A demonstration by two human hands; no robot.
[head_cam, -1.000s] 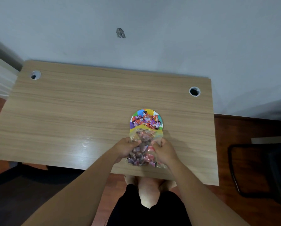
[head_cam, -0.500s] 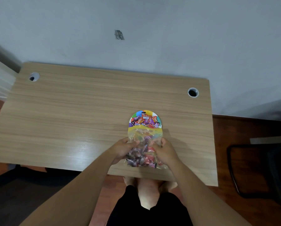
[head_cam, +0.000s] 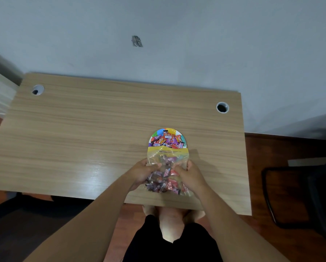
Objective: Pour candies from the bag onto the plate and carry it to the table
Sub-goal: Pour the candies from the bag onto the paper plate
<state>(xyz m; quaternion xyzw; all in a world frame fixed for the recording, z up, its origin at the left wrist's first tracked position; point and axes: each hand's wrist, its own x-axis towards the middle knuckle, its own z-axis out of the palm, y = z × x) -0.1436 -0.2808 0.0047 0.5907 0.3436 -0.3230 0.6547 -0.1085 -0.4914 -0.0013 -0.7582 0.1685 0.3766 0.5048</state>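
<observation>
Near the front edge of the wooden surface (head_cam: pixel 82 140), toward its right side, both hands grip a clear plastic bag (head_cam: pixel 166 173) with a yellow band along its mouth. The left hand (head_cam: pixel 144 173) is closed on the bag's left side and the right hand (head_cam: pixel 191 175) on its right side, fingers curled into the plastic, thumbs on top. The yellow mouth points away from the person and lies over the near rim of a round plate (head_cam: pixel 159 132) whose border is split into bright segments of green, blue, yellow and red. Wrapped candies (head_cam: pixel 167 141) in red, orange and purple are heaped on the plate; some wrappers carry white and dark lettering, but it is too small and blurred to read. No brand can be made out on the bag either. More candies, mostly purple, pink and red, fill the near half of the bag between the hands, while the part just behind the yellow band looks nearly clear.

Against half a second ago the scene is almost unchanged: the hands keep the same grip, the bag's mouth still lies over the plate's near rim, and the heap on the plate looks about the same. Compared with a second ago, the bag and hands sit a touch farther from the near edge.

Two round cable holes (head_cam: pixel 222 107) sit at the far left and far right corners of the surface. A dark chair (head_cam: pixel 300 195) stands on the wooden floor at the right.
</observation>
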